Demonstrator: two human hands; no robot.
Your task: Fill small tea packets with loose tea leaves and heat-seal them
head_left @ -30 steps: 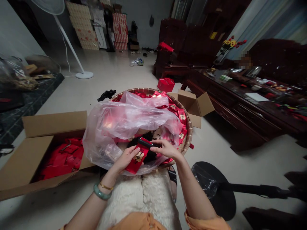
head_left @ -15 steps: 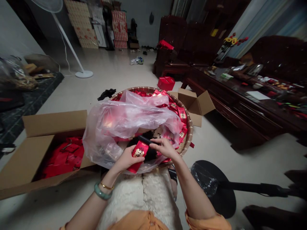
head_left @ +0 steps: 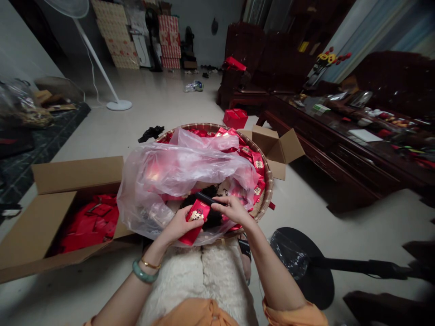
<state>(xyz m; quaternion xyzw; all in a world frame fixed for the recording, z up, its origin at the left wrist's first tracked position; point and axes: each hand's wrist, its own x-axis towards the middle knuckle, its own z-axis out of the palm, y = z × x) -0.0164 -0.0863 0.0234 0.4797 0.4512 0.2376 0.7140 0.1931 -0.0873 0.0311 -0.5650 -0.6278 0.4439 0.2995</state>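
Note:
My left hand (head_left: 178,225) is closed on a small red packet (head_left: 195,219) with gold print, held upright over the near edge of a round woven basket (head_left: 268,176). My right hand (head_left: 231,208) pinches a thin black object (head_left: 205,198) at the packet's top edge. Under both hands lies a crumpled clear plastic bag (head_left: 176,176) covering a heap of red packets and some dark loose material (head_left: 210,219).
An open cardboard box (head_left: 64,181) with red packets stands at the left. A smaller open box (head_left: 277,145) sits behind the basket. A dark wooden table (head_left: 340,136) runs along the right. A black stand base (head_left: 306,267) lies at the lower right, a white fan stand (head_left: 118,105) farther back.
The red packet has shifted slightly up and toward my right hand over the second. Both hands stay at the basket's near edge.

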